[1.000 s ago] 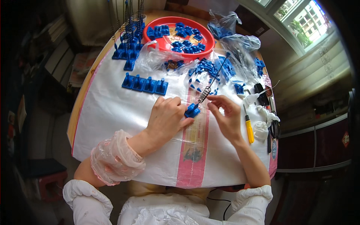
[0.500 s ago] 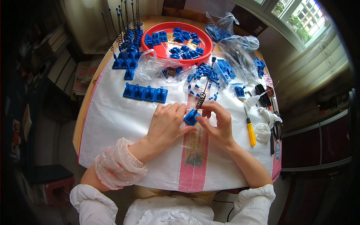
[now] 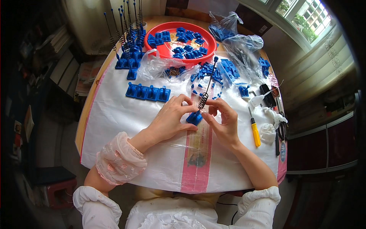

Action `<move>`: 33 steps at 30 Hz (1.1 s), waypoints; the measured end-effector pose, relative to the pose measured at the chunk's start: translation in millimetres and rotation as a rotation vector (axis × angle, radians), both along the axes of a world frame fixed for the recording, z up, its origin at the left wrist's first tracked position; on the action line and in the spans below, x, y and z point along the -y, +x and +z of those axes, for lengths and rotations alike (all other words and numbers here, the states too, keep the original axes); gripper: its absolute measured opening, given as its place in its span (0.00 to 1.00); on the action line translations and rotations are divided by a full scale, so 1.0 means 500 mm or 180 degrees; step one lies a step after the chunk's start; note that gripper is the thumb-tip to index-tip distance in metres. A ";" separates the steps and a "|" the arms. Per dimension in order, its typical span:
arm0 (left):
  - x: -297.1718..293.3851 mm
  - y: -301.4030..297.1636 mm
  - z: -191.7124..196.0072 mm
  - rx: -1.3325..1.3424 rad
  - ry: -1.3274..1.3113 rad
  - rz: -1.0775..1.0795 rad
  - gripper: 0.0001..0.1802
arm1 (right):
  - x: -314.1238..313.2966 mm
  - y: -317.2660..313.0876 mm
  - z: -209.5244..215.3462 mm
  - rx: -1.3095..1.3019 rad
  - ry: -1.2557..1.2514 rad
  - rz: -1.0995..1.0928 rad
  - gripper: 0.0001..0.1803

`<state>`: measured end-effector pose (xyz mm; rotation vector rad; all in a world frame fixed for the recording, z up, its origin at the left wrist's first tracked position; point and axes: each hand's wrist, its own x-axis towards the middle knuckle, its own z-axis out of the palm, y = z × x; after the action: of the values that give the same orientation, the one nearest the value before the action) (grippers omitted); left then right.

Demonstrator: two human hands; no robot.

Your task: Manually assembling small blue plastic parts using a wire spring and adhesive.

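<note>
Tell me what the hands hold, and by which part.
Both hands, left and right, pinch the blue base of a spring rod.

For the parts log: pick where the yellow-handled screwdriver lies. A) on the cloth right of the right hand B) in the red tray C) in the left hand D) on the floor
A: the screwdriver lies flat on the white cloth, just right of the right hand, untouched; both hands are on the blue piece.
</note>
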<state>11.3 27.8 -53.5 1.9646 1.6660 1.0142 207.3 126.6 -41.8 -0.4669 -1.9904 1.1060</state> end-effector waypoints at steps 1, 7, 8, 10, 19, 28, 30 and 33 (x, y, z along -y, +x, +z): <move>0.000 0.000 -0.001 0.0014 0.0025 0.0008 0.29 | 0.000 -0.001 0.001 -0.0013 -0.0008 -0.0014 0.17; 0.000 0.004 -0.010 -0.0084 0.0365 0.0053 0.27 | -0.001 0.006 0.004 -0.0028 -0.0148 -0.0020 0.16; 0.001 0.005 -0.010 -0.0112 0.0405 0.0074 0.28 | 0.000 0.005 0.004 -0.0032 -0.0139 -0.0015 0.16; 0.001 0.004 -0.009 -0.0129 0.0430 0.0112 0.29 | 0.002 0.003 0.008 -0.0047 -0.0112 0.0005 0.16; 0.002 0.003 0.008 0.0348 0.0224 0.0263 0.28 | -0.001 0.008 0.008 -0.0146 -0.0110 -0.0032 0.17; 0.015 0.010 0.031 0.0647 -0.0088 0.0333 0.26 | 0.010 0.030 0.060 -0.0414 -0.0216 0.0064 0.26; 0.014 0.010 0.022 0.0574 0.0067 0.0338 0.26 | 0.011 0.037 0.066 -0.0459 -0.0137 0.0045 0.26; 0.016 0.011 0.026 0.0615 -0.0012 0.0328 0.25 | 0.010 0.050 0.072 -0.0481 -0.0211 -0.0068 0.24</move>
<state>16.9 19.8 -40.6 1.7322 1.6733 1.1962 232.2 121.8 -5.9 -0.4250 -1.8184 1.1621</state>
